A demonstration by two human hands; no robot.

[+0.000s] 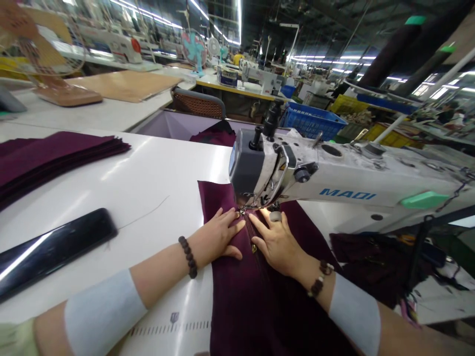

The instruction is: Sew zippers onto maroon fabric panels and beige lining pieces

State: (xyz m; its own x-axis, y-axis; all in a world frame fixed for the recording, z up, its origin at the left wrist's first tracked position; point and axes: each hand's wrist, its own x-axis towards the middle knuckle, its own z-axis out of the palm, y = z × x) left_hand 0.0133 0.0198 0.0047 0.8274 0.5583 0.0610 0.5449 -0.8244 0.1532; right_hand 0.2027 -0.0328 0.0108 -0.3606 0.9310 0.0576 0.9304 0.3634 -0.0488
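A dark maroon fabric piece (233, 306) lies under the needle area of a white sewing machine (356, 173). A zipper with a brass-coloured pull (254, 248) runs along the cloth between my hands. My left hand (218, 235) rests flat on the fabric left of the zipper, fingers spread, their tips close to the presser foot (243, 211). On the right of the zipper, my right hand (278, 242) presses the cloth with its fingers apart, a ring on one finger. Neither hand grips anything. The needle itself is too small to make out.
A stack of maroon fabric pieces (55, 158) lies at the left of the white table (159, 173). Nearer me is a black glossy phone-like slab (55, 247). More dark cloth (378, 267) sits at the right. Behind stand a blue crate (313, 121) and an orange fan (55, 64).
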